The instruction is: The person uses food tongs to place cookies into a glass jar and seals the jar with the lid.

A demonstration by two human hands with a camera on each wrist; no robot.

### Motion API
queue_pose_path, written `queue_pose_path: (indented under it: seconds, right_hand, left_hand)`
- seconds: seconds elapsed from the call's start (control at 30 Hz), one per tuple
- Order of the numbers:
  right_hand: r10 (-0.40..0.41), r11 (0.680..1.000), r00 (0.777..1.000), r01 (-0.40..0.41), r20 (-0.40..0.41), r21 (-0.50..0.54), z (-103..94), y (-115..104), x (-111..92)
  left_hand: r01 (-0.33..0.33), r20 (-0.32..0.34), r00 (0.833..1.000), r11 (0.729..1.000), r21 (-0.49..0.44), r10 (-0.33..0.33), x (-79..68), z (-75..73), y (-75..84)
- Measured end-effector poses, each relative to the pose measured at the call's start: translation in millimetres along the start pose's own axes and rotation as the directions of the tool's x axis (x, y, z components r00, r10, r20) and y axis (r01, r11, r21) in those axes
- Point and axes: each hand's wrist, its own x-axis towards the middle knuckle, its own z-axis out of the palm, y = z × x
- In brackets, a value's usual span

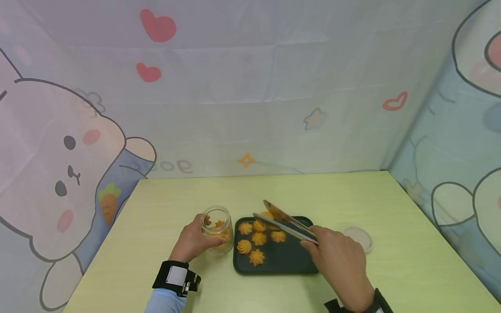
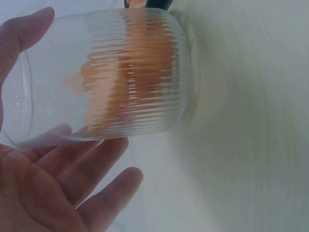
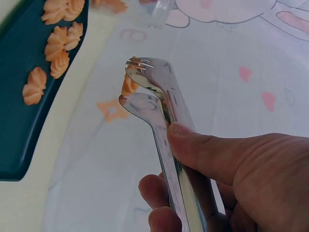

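My left hand (image 1: 193,240) holds a clear glass jar (image 2: 53,96) near its mouth, thumb on one side and fingers on the other. Ribbed glass shows around the lower part, and several orange-yellow piped cookies (image 2: 130,72) lie inside. In my right hand (image 1: 338,256) are metal tongs (image 3: 166,111), gripped between thumb and fingers. Between the tongs' tips sits one cookie (image 3: 129,84), held above the far part of a dark tray (image 1: 282,258). More swirled cookies (image 1: 256,257) lie mostly on the tray's left half, right beside the jar.
A round whitish lid (image 1: 359,239) lies on the light yellow-green table (image 1: 180,195), right of the tray and partly behind my right hand. A printed cloth backdrop (image 1: 235,87) with hearts and a cartoon rabbit rises behind the table and along its sides.
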Motion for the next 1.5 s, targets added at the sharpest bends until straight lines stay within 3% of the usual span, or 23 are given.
queue_pose_path:
  seconds: [0.57, 0.87, 1.17, 1.5]
  right_hand:
    - [-0.075, 0.997, 0.997, 0.074, -0.032, -0.015, -14.3, -37.8, 20.3]
    - [-0.161, 0.987, 0.983, 0.159, -0.086, -0.031, -9.5, -58.1, 29.4]
    - [-0.216, 0.976, 0.973, 0.216, -0.08, -0.019, -2.5, -78.1, 37.0]
    - [-0.232, 0.973, 0.968, 0.231, -0.09, -0.023, 8.1, -81.3, 39.8]
  left_hand:
    - [0.011, 0.002, 1.0, 1.0, 0.005, -0.011, 0.4, -0.1, -0.4]
    - [0.017, -0.002, 1.0, 1.0, 0.001, -0.017, 0.0, -0.5, 0.3]
    - [0.035, 0.004, 0.999, 0.999, -0.011, -0.035, 0.7, -0.5, 1.3]
    - [0.036, 0.002, 0.999, 0.999, -0.019, -0.036, 0.6, -0.1, 0.5]
